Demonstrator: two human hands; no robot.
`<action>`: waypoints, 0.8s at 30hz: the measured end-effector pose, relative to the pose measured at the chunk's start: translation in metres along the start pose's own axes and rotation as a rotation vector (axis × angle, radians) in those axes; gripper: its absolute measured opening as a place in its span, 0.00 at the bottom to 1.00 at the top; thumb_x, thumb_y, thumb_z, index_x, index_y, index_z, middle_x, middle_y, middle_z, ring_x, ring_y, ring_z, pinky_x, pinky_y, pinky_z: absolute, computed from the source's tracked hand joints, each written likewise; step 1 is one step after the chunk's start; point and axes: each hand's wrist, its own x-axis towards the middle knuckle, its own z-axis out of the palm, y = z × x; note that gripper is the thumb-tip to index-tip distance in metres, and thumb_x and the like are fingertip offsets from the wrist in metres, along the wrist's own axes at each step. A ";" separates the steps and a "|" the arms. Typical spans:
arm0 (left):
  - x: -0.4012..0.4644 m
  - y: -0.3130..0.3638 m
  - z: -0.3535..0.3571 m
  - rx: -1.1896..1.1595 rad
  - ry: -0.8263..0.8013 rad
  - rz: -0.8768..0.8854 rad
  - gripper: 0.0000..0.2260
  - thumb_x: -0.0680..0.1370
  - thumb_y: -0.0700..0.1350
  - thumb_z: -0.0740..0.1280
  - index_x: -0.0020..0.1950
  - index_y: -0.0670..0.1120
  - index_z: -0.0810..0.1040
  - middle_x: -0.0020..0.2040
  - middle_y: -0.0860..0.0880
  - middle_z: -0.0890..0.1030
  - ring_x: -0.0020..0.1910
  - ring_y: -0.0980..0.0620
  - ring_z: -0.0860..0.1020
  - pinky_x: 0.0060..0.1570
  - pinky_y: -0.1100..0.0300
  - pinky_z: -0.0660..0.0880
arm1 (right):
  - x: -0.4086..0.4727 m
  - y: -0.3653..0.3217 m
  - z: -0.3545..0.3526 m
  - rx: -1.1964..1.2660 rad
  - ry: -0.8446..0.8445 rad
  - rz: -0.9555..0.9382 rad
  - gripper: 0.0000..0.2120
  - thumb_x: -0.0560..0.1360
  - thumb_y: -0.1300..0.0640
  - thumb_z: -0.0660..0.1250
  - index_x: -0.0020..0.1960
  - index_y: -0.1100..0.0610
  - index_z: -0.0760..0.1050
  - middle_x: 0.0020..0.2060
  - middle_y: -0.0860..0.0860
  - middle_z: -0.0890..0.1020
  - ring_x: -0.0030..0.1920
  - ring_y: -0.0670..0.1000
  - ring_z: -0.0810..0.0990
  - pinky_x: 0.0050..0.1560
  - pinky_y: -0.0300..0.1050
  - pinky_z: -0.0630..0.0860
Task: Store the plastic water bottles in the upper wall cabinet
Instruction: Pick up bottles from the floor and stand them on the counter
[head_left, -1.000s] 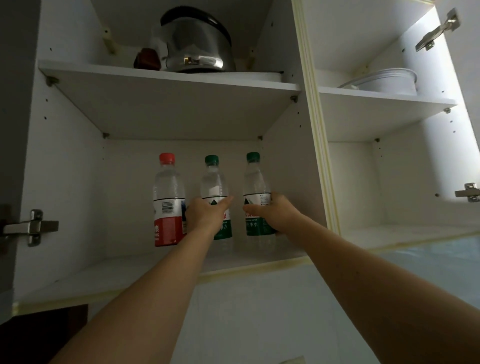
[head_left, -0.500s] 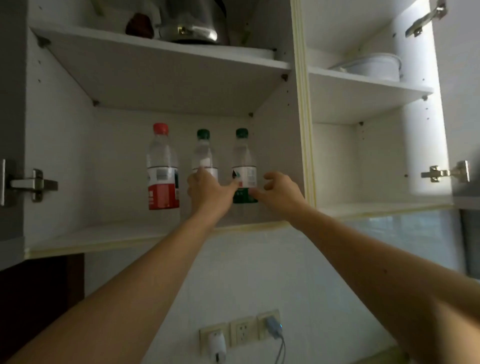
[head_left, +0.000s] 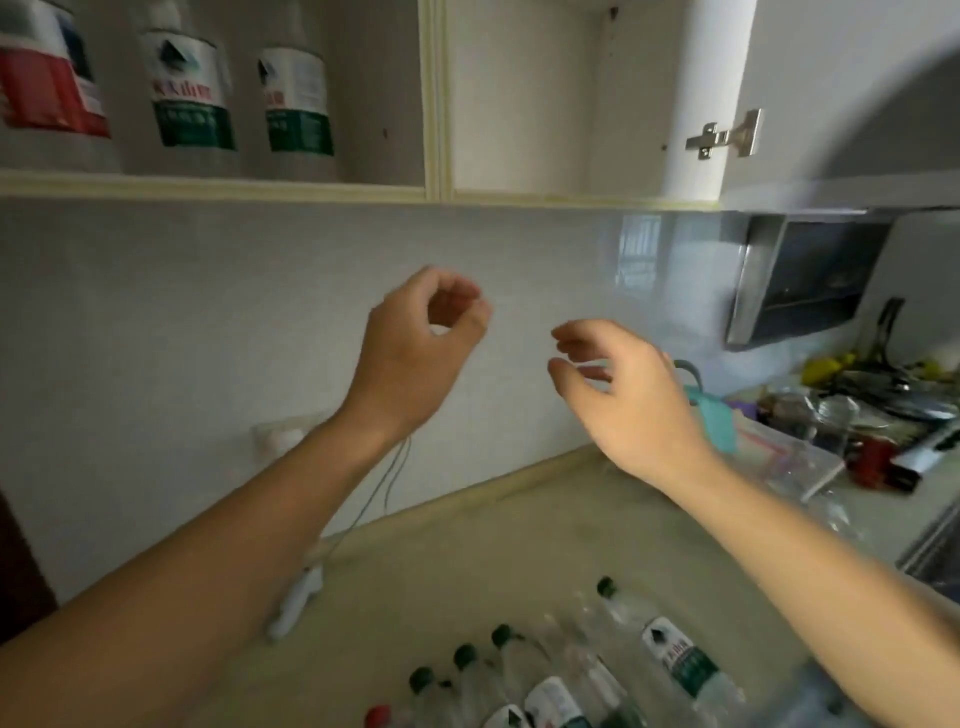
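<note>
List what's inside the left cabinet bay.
Three bottles stand in the bay: a red-label one and two green-label ones. Their caps are cut off by the frame.

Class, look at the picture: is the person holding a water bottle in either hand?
No: the left hand and right hand hang empty in front of the wall, fingers loosely curled.
</note>
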 end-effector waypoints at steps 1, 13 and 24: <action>-0.015 -0.007 0.018 -0.033 -0.045 -0.044 0.02 0.79 0.43 0.71 0.51 0.47 0.81 0.44 0.54 0.82 0.45 0.53 0.81 0.50 0.44 0.82 | -0.016 0.019 -0.004 -0.005 -0.021 0.048 0.12 0.78 0.56 0.70 0.61 0.53 0.80 0.54 0.48 0.83 0.55 0.47 0.81 0.60 0.50 0.79; -0.289 -0.083 0.225 -0.410 -0.699 -0.663 0.07 0.83 0.49 0.65 0.51 0.50 0.81 0.39 0.51 0.84 0.36 0.55 0.82 0.38 0.61 0.78 | -0.269 0.201 -0.022 -0.033 0.006 0.696 0.06 0.81 0.56 0.66 0.51 0.45 0.78 0.43 0.43 0.83 0.42 0.44 0.83 0.43 0.42 0.83; -0.531 -0.156 0.354 -0.221 -0.980 -0.915 0.19 0.85 0.49 0.62 0.35 0.44 0.74 0.29 0.49 0.75 0.31 0.52 0.73 0.32 0.56 0.69 | -0.544 0.314 0.006 -0.074 0.284 1.400 0.22 0.83 0.55 0.63 0.30 0.56 0.68 0.20 0.45 0.68 0.23 0.42 0.67 0.27 0.38 0.62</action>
